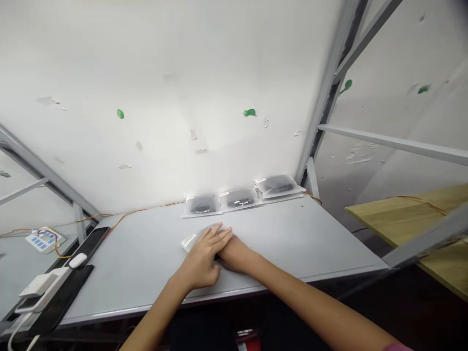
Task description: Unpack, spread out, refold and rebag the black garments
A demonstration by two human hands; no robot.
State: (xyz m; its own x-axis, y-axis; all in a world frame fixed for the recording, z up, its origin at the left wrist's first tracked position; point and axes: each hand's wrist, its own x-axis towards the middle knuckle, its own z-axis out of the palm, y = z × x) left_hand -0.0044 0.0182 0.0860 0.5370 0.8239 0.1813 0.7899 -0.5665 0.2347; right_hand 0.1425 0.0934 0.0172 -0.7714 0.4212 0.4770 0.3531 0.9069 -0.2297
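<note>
The person is laying their left hand (206, 256) across their right hand (231, 252) near the middle of a grey counter (146, 278), with the left fingers spread, so the right hand is mostly hidden. Whether either grip is closing on anything, I cannot tell from here. A small packet (188, 242) with a white label is poking out just beside the left fingers, its printing too small to read. Three clear plastic bags (237, 199) holding something dark are lying along the far edge, their white labels unreadable too. Orange wires (139, 212) are running along the far left edge.
</note>
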